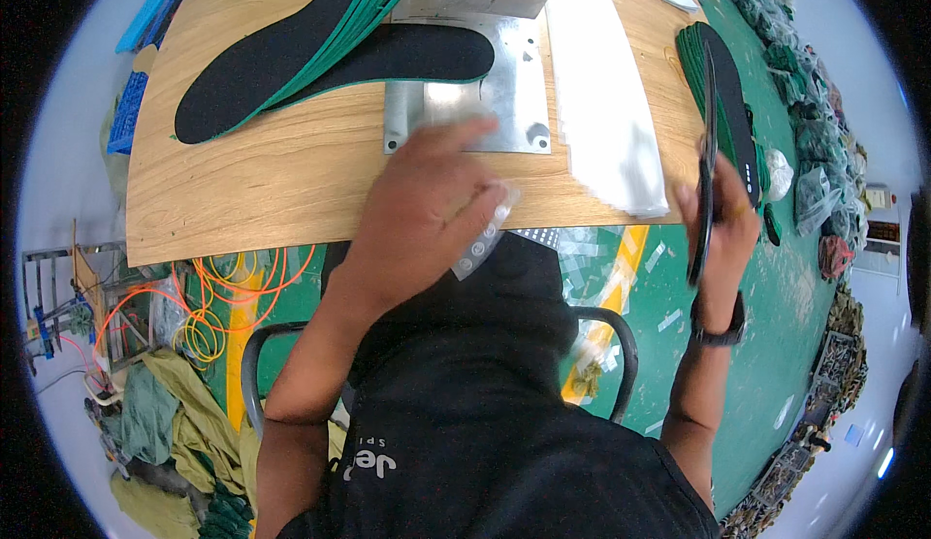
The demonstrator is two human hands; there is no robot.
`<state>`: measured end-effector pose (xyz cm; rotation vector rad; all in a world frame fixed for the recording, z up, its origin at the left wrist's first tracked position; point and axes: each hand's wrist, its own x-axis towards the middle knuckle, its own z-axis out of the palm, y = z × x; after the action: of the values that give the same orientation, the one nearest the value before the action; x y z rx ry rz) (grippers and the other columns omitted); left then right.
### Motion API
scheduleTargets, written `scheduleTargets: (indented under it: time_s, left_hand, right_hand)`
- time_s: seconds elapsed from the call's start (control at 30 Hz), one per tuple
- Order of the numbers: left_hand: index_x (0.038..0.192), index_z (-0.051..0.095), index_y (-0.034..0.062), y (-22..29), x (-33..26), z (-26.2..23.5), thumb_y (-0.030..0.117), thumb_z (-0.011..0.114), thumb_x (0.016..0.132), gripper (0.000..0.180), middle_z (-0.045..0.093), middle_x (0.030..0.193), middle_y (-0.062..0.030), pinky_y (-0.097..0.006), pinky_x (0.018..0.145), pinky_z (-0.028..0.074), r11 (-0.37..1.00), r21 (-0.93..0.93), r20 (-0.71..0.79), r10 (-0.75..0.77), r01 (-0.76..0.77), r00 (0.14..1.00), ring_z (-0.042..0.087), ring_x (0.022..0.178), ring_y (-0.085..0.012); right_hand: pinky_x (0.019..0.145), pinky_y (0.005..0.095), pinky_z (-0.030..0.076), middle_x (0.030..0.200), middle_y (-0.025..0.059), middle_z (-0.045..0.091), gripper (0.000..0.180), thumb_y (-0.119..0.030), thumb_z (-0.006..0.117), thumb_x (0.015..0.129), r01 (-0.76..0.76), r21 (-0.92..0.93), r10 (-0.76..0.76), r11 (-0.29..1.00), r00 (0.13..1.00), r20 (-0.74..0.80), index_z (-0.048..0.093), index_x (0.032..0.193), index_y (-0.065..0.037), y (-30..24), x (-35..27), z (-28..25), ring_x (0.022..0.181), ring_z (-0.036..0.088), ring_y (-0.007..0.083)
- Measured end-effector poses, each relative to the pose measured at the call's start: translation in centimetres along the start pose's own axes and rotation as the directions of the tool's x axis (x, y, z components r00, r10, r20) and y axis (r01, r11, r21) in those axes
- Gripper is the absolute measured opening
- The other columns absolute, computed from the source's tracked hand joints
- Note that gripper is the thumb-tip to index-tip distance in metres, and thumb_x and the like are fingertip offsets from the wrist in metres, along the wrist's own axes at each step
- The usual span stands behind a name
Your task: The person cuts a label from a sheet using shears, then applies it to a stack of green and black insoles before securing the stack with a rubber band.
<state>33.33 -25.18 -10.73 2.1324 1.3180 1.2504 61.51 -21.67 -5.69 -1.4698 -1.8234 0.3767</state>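
At a wooden worktable [291,180], a seated person's left hand [427,199] pinches a small clear plastic strip [482,238] at the table's near edge, centre of the frame, while the right hand [722,219] closes around a black insole [706,165] held on edge at centre right. The insole's long axis runs nearly vertical in the picture, its upper end overlapping a stack of black-and-green insoles [727,102] at the table's right edge; its lower end hangs past the table, over the green floor [776,345]. The strip (blurred, dotted with small round marks) angles from upper right to lower left, its free end pointing down toward the person's dark shirt [485,413].

The strip lies well to the left of the held insole, with a pile of white sheets [606,122] between the two hands. Just above the left hand sits a metal plate [495,93] with a single black insole [407,54] lying across it, long axis left to right, toe toward the right. A fan of further insoles [291,44] slants across the upper left.

Bare wood lies open to the left of the left hand; the right side is crowded by the stack and the table's rim. Orange cables [223,296] loop on the floor at lower left.
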Motion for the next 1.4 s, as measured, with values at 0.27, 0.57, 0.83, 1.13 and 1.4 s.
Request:
scheduleTargets:
  time_s: [0.27, 0.57, 0.83, 1.13, 1.4]
  left_hand:
    - [0.087, 0.068, 0.0054, 4.8, -1.3, -1.5, 0.012, 0.066, 0.08, 0.009, 0.065, 0.08, -0.0097, -0.031, 0.061, 0.049, 0.917, -0.377, 0.179, -0.069, 0.133, 0.981, 0.062, 0.069, -0.023]
    - [0.102, 0.064, -0.0016, 2.9, -2.7, -2.6, 0.008, 0.069, 0.08, 0.025, 0.064, 0.09, -0.0108, -0.028, 0.066, 0.048, 0.895, -0.399, -0.191, -0.293, 0.198, 0.937, 0.061, 0.077, -0.0152]
    - [0.139, 0.038, 0.0033, -5.1, 6.0, -12.3, 0.019, 0.08, 0.063, 0.089, 0.039, 0.142, -0.016, -0.038, 0.11, 0.028, 0.883, 0.468, -0.08, 0.005, 0.033, 0.997, 0.037, 0.133, -0.0272]
    - [0.145, 0.023, 0.0063, -8.2, 9.7, -9.8, 0.025, 0.078, 0.06, 0.103, 0.059, 0.111, -0.027, -0.041, 0.09, 0.047, 0.902, 0.416, 0.171, -0.204, 0.116, 0.964, 0.059, 0.102, -0.0421]
    - [0.126, 0.038, 0.0055, -8.1, 9.6, -9.1, 0.024, 0.074, 0.069, 0.07, 0.063, 0.093, -0.0263, -0.049, 0.078, 0.047, 0.832, 0.527, 0.088, -0.254, 0.171, 0.963, 0.058, 0.089, -0.0456]
  right_hand:
    - [0.091, 0.0361, 0.045, 0.116, 0.0152, 0.06, 0.048, -0.022, 0.066, 0.083, 0.323, 0.123, -0.331, 0.938, 0.943, 0.046, 0.053, 0.123, 0.0, -3.8, 1.4, 0.7, 0.109, 0.057, 0.024]
    - [0.057, 0.0322, 0.043, 0.075, 0.0116, 0.058, 0.012, -0.004, 0.069, 0.079, 0.033, 0.589, -0.288, 0.807, 0.893, 0.345, 0.061, 0.088, -0.001, -6.9, -5.7, 9.3, 0.064, 0.057, 0.0264]
    - [0.055, 0.0361, 0.044, 0.081, 0.0156, 0.061, 0.013, -0.001, 0.062, 0.082, 0.102, 0.585, -0.368, 0.805, 0.859, 0.356, 0.058, 0.094, 0.001, -7.9, -2.1, 10.0, 0.063, 0.057, 0.0313]
    - [0.067, 0.0488, 0.049, 0.107, 0.0306, 0.057, 0.019, -0.012, 0.051, 0.088, 0.233, 0.27, -0.328, 0.934, 0.859, 0.394, 0.052, 0.093, 0.006, -8.8, 2.9, 14.4, 0.075, 0.06, 0.0436]
    - [0.062, 0.047, 0.048, 0.095, 0.0263, 0.062, 0.014, -0.01, 0.054, 0.086, 0.242, 0.253, -0.326, 0.937, 0.867, 0.378, 0.057, 0.092, 0.003, -9.2, 3.2, 14.4, 0.07, 0.06, 0.0427]
